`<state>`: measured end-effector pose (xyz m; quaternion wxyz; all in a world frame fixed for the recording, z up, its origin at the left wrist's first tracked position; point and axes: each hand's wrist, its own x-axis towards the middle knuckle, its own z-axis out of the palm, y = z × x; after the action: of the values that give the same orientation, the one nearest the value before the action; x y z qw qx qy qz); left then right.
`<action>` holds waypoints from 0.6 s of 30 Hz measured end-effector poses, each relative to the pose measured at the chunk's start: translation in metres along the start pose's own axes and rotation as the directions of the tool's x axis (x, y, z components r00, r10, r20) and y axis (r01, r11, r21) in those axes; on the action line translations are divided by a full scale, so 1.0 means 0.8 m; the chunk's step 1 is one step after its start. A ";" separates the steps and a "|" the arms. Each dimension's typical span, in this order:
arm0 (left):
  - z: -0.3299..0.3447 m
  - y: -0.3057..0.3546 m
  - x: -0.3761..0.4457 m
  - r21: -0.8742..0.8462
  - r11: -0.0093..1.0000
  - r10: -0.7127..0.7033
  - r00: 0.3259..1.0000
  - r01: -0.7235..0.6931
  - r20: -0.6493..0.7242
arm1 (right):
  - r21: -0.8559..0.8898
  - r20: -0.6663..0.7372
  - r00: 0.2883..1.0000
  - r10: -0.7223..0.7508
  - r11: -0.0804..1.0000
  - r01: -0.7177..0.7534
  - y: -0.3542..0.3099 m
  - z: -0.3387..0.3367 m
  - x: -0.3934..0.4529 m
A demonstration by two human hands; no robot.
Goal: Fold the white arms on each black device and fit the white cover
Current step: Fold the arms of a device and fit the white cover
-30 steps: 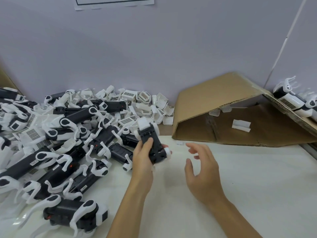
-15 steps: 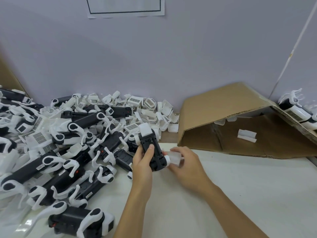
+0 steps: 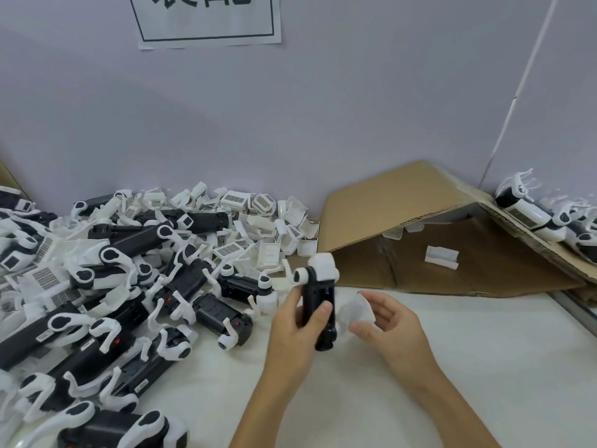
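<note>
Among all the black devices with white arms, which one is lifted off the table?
The black device with white arms gripped upright in the left hand, beside the right hand. The others lie in the pile of black devices on the white table.

Both hands raised close together over the bench, forearms bare

The left hand (image 3: 295, 321) is upright, its fingers and thumb curled round a black device (image 3: 318, 305) that it holds on end. The right hand (image 3: 392, 321) sits just beside it, palm turned toward the left, fingers loosely bent, thumb and fingertips pinching a blurred white piece (image 3: 357, 310). Both forearms rise from the lower edge and converge
</note>
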<state>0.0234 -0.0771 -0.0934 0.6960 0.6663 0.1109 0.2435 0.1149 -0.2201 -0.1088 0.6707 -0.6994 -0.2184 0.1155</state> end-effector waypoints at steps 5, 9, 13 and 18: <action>0.011 -0.012 -0.001 0.055 0.998 -0.030 0.997 0.026 0.071 | 0.099 -0.087 0.993 -0.085 0.991 0.093 -0.005 0.019 -0.007; 0.010 -0.013 0.002 0.039 0.996 -0.078 0.997 0.077 0.029 | 0.094 -0.212 0.977 -0.027 0.994 0.047 -0.006 0.031 -0.007; 0.008 -0.010 0.002 0.037 0.996 -0.079 0.997 0.079 -0.006 | 0.054 -0.118 0.993 -0.013 0.998 0.019 -0.007 0.029 -0.008; 0.008 -0.013 0.005 -0.007 0.989 -0.148 0.988 0.148 0.036 | 0.067 -0.007 1.000 -0.017 0.998 0.017 -0.002 0.037 -0.013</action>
<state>0.0317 -0.0812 -0.1023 0.7173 0.6570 0.1465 0.1800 0.0920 -0.1986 -0.1104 0.6954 -0.6750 -0.2182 0.1148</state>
